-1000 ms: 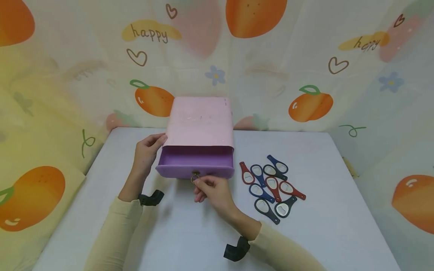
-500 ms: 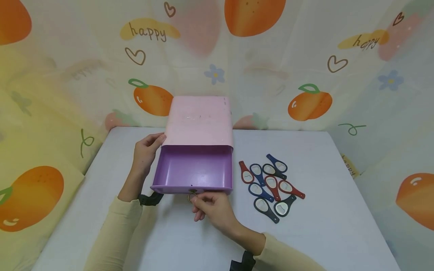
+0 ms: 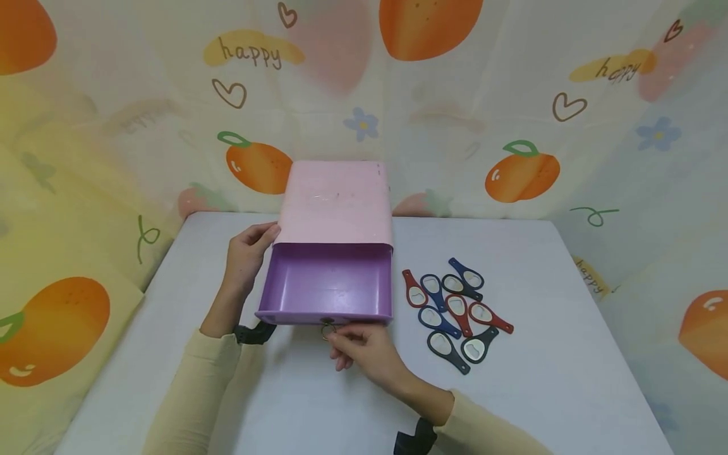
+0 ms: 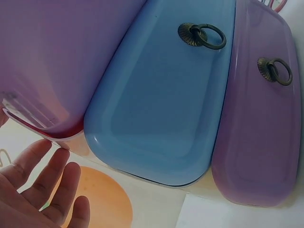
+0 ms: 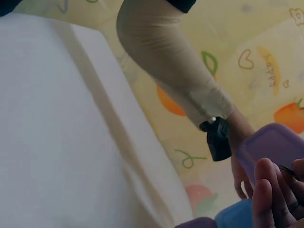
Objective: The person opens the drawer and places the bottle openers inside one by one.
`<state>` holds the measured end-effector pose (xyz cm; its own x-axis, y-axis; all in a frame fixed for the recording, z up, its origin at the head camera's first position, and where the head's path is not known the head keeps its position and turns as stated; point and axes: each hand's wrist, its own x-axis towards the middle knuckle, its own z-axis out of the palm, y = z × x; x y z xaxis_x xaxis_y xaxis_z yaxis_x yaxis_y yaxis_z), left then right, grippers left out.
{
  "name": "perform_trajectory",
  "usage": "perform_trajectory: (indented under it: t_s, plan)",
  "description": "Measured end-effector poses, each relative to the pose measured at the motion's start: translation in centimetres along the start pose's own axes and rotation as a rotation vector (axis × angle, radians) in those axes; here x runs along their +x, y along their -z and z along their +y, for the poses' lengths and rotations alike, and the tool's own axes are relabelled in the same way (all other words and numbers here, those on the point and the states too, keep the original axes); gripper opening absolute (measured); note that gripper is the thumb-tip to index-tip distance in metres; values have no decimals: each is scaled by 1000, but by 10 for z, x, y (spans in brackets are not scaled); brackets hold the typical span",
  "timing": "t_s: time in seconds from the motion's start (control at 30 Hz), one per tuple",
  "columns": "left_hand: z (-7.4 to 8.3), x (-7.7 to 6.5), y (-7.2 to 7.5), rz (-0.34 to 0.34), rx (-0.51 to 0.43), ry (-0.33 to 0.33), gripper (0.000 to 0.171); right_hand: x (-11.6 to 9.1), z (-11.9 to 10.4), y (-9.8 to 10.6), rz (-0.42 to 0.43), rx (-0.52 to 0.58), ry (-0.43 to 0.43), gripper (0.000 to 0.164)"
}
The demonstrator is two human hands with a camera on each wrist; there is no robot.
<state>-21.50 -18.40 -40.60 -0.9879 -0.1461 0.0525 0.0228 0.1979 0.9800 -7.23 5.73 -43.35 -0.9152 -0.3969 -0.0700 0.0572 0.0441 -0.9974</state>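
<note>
"Left hand [image 3: 246, 253]?"

"Fingers loosely extended, touching the left side of the pink casing [image 3: 337, 202] on the bench [image 3: 546, 379]."

"Right hand [image 3: 370, 355]?"

"Pinching the ring pull [image 3: 327, 323] of the purple drawer [image 3: 330, 281], which juts out from the casing."

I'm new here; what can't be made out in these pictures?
Head view: how far the open drawer reaches inside, hidden by the pink cabinet.
Head view: part of the ring handle, behind the right hand.
Head view: fine markings on the red, blue and black pieces, too small.
Left wrist view: contents of the blue drawer, behind its closed front.
Left wrist view: part of the left hand, cut off by the picture's edges.
</note>
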Motion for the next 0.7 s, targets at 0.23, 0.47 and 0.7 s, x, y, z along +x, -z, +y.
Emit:
perform_trajectory:
  t_s: [0.23,0.47,0.7]
  plan:
    - [-2,1,0,-3,23,-10,51,-7,14,29,-71,-216,-25,26]
    - [-2,0,1,-24,18,-16,50,-5,23,92,-171,-526,-27,27]
    - [-2,0,1,-17,15,-20,48,11,19,161,-21,-710,-99,26]
